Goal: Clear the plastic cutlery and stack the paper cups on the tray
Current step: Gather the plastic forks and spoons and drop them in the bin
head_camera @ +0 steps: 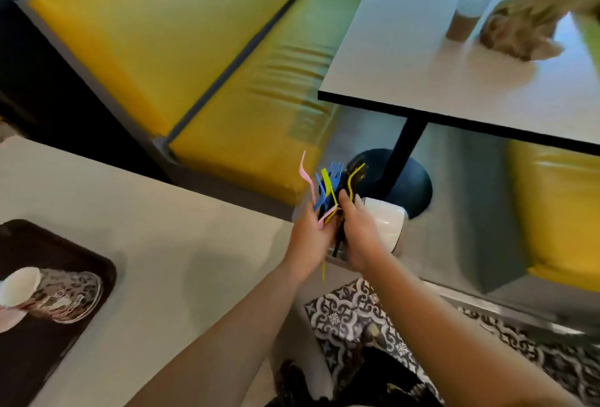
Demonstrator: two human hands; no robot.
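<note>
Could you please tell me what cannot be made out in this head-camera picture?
- Cutlery bundle: motion blur and both hands hide the count.
- Tray: cut off by the left edge.
- White cup: mostly behind the right hand.
- Left hand: grip blurred.

On the near tabletop [146, 228], the tray [81, 276] sits at the far left with paper cups [45, 289] lying on it. Both hands meet past the tabletop's right edge — a second tabletop [454, 65] stands beyond, right.

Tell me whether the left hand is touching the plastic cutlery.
Touching: the head view shows the left hand closed around the plastic cutlery bundle.
</note>
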